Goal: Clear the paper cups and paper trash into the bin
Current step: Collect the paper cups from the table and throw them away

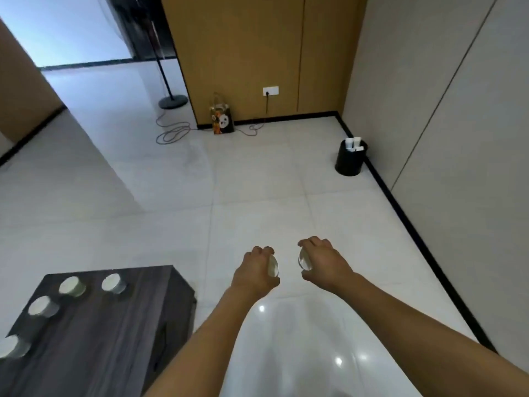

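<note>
My left hand (254,270) grips a white paper cup (274,266) held out over the tiled floor. My right hand (323,263) grips a second paper cup (304,259), its open mouth turned toward the left hand. Both cups are mostly hidden by my fingers. A black round bin (349,163) stands on the floor by the right wall, far ahead of both hands, with white paper showing in its top. Several more paper cups (71,286) stand upright on the dark wooden table (114,339) at the lower left.
A patterned gift bag (222,119) leans on the wooden cabinet at the back. A floor lamp base (172,100) and a coiled cable (171,133) lie on the floor back left. Black skirting runs along the right wall.
</note>
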Demonstrator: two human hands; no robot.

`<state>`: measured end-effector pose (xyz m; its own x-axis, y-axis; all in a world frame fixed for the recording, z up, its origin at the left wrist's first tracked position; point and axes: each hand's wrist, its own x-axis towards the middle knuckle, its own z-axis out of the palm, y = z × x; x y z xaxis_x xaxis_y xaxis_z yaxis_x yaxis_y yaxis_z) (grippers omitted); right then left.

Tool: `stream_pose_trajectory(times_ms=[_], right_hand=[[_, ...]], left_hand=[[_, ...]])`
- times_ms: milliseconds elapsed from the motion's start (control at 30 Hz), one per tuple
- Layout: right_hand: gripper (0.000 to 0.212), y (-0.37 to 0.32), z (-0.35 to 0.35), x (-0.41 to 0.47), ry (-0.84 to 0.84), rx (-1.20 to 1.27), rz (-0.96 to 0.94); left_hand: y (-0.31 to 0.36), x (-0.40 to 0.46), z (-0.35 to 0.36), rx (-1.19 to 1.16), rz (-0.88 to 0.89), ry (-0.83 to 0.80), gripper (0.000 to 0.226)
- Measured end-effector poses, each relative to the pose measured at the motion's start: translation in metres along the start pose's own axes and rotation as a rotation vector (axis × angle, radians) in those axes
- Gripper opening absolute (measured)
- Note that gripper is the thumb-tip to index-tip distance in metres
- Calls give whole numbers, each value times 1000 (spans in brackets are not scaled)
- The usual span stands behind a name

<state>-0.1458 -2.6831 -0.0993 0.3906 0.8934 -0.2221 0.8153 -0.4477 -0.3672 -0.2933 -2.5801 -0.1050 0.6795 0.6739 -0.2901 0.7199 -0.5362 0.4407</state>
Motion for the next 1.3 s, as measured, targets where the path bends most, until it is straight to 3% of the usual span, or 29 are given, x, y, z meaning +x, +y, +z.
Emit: stream_pose_trajectory(times_ms=[233,667,1000,1300], right_hand=[[69,107,-57,73,61,68,172],[70,228,-156,300,142,182,402],[72,364,-232,455,116,284,508],[74,519,-356,618,44,267,522]], left_hand=[[90,132,4,68,186,-79,62],[171,440,-55,149,364,-207,63],[256,646,-65,196,397,-299,66],[375,849,-100,110,344,-347,67]])
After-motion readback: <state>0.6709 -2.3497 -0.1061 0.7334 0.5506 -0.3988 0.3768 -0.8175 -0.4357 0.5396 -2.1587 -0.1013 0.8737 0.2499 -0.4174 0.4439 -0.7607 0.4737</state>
